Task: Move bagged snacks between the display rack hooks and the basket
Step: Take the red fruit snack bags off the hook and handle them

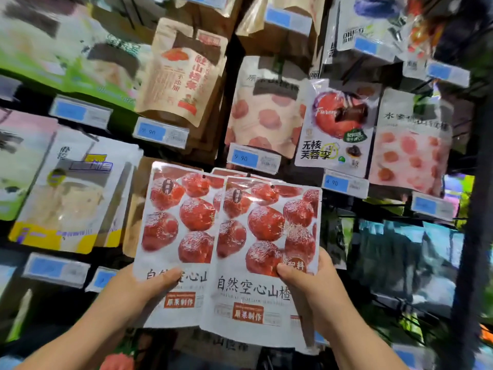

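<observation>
My left hand (pixel 149 287) grips one hawthorn bag (pixel 176 222) and my right hand (pixel 312 284) a second bag (pixel 266 236), both held low down; they look light, floppy and slippery.

This is a shop. All over a tall dark rack (pixel 465 263), bags of snacks (pixel 184 73) hang in rows, one behind the other, and many are the same kind. Under the bags sit little blue price tags (pixel 244 158), and some of them show numbers like 9 90 and 4 90.
</observation>
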Tool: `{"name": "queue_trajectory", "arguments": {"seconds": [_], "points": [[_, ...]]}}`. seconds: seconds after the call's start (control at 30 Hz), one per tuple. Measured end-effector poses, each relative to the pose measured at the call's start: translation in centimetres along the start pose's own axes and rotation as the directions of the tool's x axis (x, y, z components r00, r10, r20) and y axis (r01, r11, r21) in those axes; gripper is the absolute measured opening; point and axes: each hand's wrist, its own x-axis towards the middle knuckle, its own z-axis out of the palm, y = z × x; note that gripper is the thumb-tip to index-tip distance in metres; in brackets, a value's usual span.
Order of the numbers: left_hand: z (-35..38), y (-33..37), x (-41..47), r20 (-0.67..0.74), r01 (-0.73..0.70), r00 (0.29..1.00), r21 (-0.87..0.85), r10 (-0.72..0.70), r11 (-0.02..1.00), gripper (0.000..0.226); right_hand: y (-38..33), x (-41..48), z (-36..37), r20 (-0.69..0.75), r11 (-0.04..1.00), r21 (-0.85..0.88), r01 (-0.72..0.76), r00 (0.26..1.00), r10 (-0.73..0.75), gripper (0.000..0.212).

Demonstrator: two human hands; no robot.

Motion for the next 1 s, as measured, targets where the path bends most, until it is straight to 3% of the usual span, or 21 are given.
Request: {"name": "queue_trajectory", "arguments": {"seconds": [0.13,0.3,0.37,0.5,0.6,0.73,0.8,0.87,0.93,1.0], "points": [[-1.8,1.2,0.5,-0.089,-0.036,0.995,0.017,0.037,0.999,0.066,0.3,2.0,1.5,-0.006,1.000,-0.025,0.018,1.000,-0.018,0.073],[-4.0,2.5,0.9,-0.167,-0.057,0.984,0.024,0.060,0.998,0.033,0.5,3.8,3.5,0.013,0.997,-0.032,0.063,0.998,-0.063,0.066],[-5.4,2.8,1.3,-0.191,-0.070,0.979,0.045,0.078,0.997,0.045,0.5,4.3,4.0,0.010,0.996,-0.043,0.083,0.996,-0.083,0.057],[-7.0,3.1,1.9,-0.194,-0.085,0.977,0.044,0.092,0.995,0.094,0.5,5.0,4.6,-0.016,0.995,-0.054,0.083,0.996,-0.084,0.046],[-7.3,3.8,2.1,-0.159,-0.070,0.984,0.063,0.079,0.996,0.093,0.7,5.4,4.8,-0.015,0.996,-0.060,0.059,0.998,-0.060,0.043],[-7.6,4.8,2.3,-0.153,-0.091,0.983,0.084,0.103,0.992,0.091,0.7,5.8,5.3,-0.042,0.997,-0.064,0.030,0.999,-0.033,0.063],[-7.7,5.2,2.4,-0.132,-0.131,0.982,0.056,0.137,0.990,0.090,0.4,5.9,5.3,-0.032,0.996,-0.083,0.035,0.999,-0.038,0.049],[-7.7,5.4,2.6,-0.117,-0.122,0.985,0.038,0.125,0.992,0.075,0.0,5.9,5.4,-0.033,0.996,-0.083,0.031,0.999,-0.034,0.033],[-7.7,5.5,2.6,-0.112,-0.117,0.987,0.006,0.116,0.993,0.038,-0.2,5.9,5.5,-0.028,0.997,-0.080,0.023,0.999,-0.026,0.030],[-7.7,5.4,2.5,-0.094,-0.101,0.991,-0.006,0.100,0.995,0.038,-0.2,6.2,5.6,-0.042,0.996,-0.089,0.006,0.999,-0.010,0.030]]}}
